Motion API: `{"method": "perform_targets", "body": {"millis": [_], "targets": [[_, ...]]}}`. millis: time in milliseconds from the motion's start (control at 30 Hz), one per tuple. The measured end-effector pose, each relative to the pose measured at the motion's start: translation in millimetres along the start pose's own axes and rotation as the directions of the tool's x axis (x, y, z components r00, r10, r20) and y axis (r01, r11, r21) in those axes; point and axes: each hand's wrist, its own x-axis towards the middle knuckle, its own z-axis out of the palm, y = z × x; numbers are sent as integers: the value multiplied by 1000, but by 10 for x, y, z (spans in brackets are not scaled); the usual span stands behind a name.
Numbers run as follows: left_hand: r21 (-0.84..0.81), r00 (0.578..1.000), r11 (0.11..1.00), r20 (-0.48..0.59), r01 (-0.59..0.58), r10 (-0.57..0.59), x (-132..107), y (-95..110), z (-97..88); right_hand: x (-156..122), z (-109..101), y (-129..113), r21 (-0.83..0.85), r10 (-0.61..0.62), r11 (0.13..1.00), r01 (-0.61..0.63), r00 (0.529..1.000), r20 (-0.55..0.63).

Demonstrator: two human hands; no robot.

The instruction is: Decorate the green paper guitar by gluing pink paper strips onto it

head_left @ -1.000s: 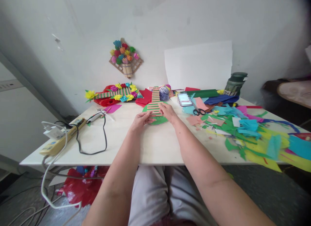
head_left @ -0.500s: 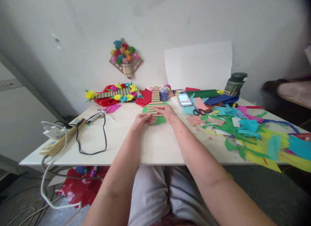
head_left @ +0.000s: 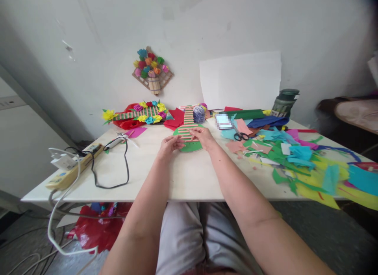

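A round green craft piece (head_left: pixel 189 149) lies on the table in front of me, with pink-and-cream striped strips (head_left: pixel 185 136) across it and a striped neck (head_left: pixel 189 117) running back from it. My left hand (head_left: pixel 170 145) is at its left edge, fingers bent and closed together, tips over the green surface. On the right side, my right hand (head_left: pixel 204 136) reaches over the strips, with thumb and fingers drawn close in a pinch. Whatever either hand grips is too small or hidden to make out.
Scissors (head_left: pixel 241 136) and scattered coloured paper scraps (head_left: pixel 274 153) spread over the right side. At the left are a power strip (head_left: pixel 67 174) and a looped black cable (head_left: pixel 127 164). Behind stand a yarn ball (head_left: pixel 199 114), a flowered craft (head_left: pixel 147 112) and a dark bottle (head_left: pixel 285 103).
My hands have drawn apart: the left fingertips shifted left, away from the right hand, uncovering more of the strips. The right hand has barely moved. The craft piece stays in place.
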Motion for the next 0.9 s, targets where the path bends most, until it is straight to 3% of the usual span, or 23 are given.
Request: {"method": "perform_targets", "body": {"millis": [100, 233, 367, 433, 500, 600, 700, 800, 900], "targets": [[-44, 981, 997, -188, -57, 48, 44, 7, -48, 0, -28, -34, -13, -26, 1000, 26, 999, -47], [-16, 917, 993, -387, -115, 100, 93, -11, -104, 29, -104, -59, -50, -67, 997, 61, 989, -129], [27, 864, 982, -472, -188, 178, 122, -46, -144, 97, -278, -88, -155, -138, 983, 96, 948, -286], [33, 850, 978, -488, -208, 197, 137, -60, -157, 105, -375, -140, -291, -167, 955, 51, 904, -393], [44, 837, 979, -511, -201, 195, 153, -68, -162, 79, -449, -216, -488, -229, 870, -68, 821, -524], [29, 835, 987, -529, -159, 151, 167, -73, -150, -3, -498, -318, -683, -337, 650, -334, 679, -653], [-37, 861, 991, -500, -128, 93, 161, -73, -126, -73, -497, -341, -761, -454, 486, -430, 619, -640], [-66, 884, 991, -461, -116, 73, 145, -72, -111, -82, -488, -284, -812, -533, 421, -405, 613, -583], [-81, 901, 991, -429, -106, 62, 134, -77, -110, -24, -497, -175, -816, -438, 453, -359, 707, -555]]}}
